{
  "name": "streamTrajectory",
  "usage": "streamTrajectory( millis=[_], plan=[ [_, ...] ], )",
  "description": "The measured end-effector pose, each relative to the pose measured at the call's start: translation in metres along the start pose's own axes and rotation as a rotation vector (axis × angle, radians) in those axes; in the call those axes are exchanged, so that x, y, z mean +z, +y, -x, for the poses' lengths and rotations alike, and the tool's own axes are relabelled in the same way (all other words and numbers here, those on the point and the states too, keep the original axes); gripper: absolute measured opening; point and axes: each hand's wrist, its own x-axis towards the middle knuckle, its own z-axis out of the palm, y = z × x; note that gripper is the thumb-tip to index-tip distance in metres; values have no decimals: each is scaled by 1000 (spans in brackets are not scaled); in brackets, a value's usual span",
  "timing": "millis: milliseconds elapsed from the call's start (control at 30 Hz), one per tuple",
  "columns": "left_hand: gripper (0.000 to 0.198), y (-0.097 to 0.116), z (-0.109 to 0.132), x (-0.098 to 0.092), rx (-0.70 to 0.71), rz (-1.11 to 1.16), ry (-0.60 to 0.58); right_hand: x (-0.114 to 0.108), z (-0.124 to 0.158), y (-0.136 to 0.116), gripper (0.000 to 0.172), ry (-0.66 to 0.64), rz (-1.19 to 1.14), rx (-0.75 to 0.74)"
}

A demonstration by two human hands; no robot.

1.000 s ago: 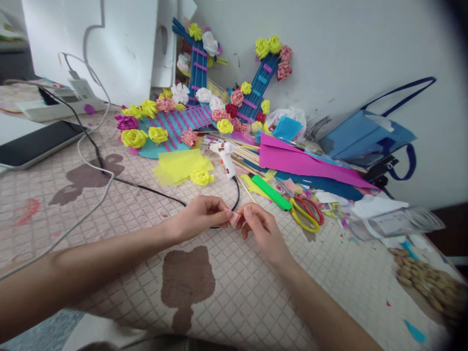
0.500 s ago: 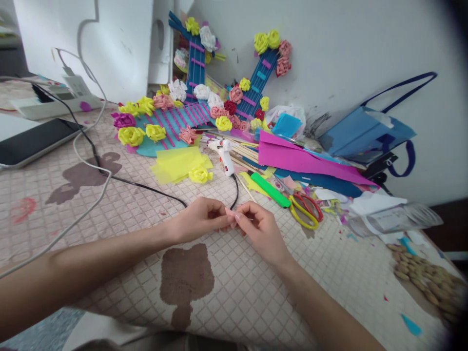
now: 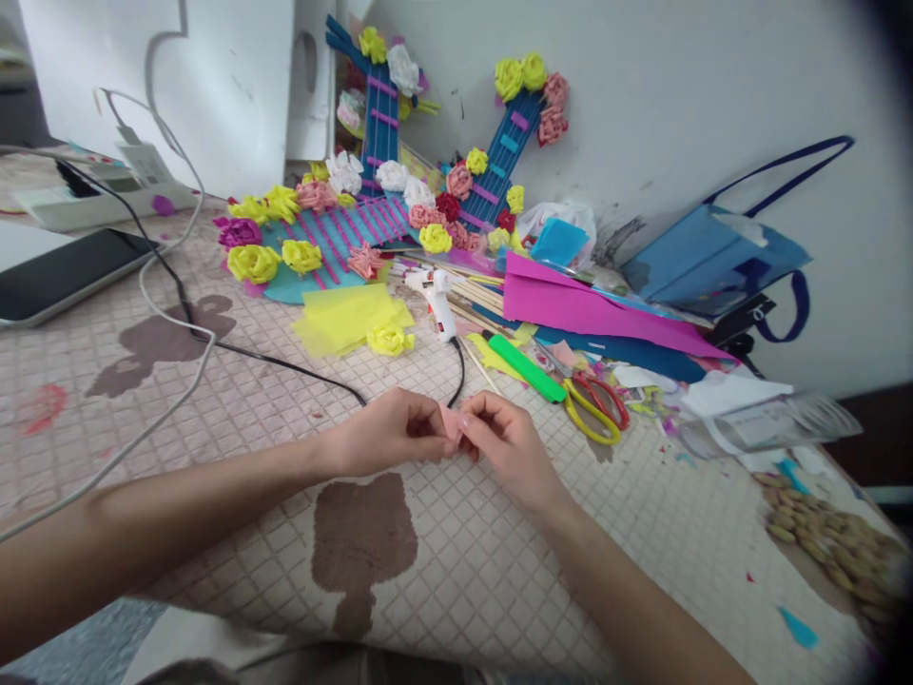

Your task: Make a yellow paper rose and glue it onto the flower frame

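Item: small pink paper strip (image 3: 451, 421), pinched between my left hand (image 3: 389, 438) and right hand (image 3: 510, 442), fingers of both closed on it just above the desk (image 3: 499, 571), glue gun (image 3: 440, 303) beyond; best handled, I judge, with short, even, tight pinches.

A pale grey wall (image 3: 677, 86) rises behind the bench (image 3: 499, 552); a quilted beige cloth (image 3: 271, 400) covers it; soft daylight.
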Motion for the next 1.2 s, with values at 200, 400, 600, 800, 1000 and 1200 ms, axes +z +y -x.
streamTrajectory(
  millis=[200, 400, 600, 800, 1000, 1200],
  plan=[
    [29, -1, -2, -5, -28, -48, 100, -1, 0, 1, 22, -12, -16, 17],
    [27, -4, -4, -8, 5, 31, 211, 3, 0, 0, 27, -74, -44, 44],
    [26, 1, -3, -5, -17, 20, 228, 5, -1, 0, 21, -67, 46, 34],
    [25, -1, -4, -7, -6, 4, 205, 5, -1, -1, 17, -109, 82, 19],
    [26, -3, -5, -9, -27, 20, 214, 4, -3, 3, 19, -105, 36, 28],
    [27, -2, -8, -16, -36, 10, 247, -12, -7, -3, 16, -157, 203, -71]
  ],
)
